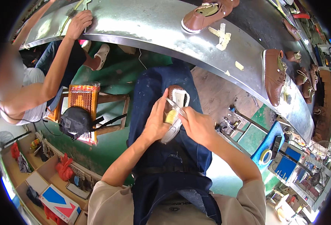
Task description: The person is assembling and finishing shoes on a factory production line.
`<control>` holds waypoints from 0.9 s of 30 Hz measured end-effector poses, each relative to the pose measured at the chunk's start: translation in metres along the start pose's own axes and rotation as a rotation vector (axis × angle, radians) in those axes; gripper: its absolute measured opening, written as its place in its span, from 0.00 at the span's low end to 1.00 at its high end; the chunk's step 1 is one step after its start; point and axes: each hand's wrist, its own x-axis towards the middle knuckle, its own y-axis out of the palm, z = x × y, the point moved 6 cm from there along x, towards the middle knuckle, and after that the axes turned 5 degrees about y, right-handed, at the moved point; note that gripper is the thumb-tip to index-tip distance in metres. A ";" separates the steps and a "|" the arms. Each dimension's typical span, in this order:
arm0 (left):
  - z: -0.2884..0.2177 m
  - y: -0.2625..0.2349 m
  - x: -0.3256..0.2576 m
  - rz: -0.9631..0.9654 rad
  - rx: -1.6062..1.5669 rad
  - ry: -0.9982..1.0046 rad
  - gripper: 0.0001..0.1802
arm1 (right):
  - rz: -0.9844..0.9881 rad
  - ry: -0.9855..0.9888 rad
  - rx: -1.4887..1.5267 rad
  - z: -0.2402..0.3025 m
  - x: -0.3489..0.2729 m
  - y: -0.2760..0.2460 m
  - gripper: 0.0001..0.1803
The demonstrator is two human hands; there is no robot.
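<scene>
A brown shoe with a white sole (168,137) lies lengthwise on my lap over the dark blue apron (146,90). My left hand (156,123) grips its left side, fingers stretched along the upper. In my right hand (197,125) is a thin, pointed silver metal tool (176,107). Its blade-like end slants across the shoe toward my left fingertips; its exact kind is unclear. A yellow patch (171,117) shows on the shoe between my hands.
A metal bench (146,22) curves across the far side, bearing brown shoes (274,77) and tape scraps (221,36). At left, another person's hand (81,24) rests on it. A stool with a beaded seat (83,97) stands left; a blue board with a tape roll (265,156) lies right.
</scene>
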 end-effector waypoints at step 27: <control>0.005 0.010 -0.015 -0.015 -0.562 -0.080 0.49 | 0.629 0.276 0.034 -0.015 -0.061 0.018 0.19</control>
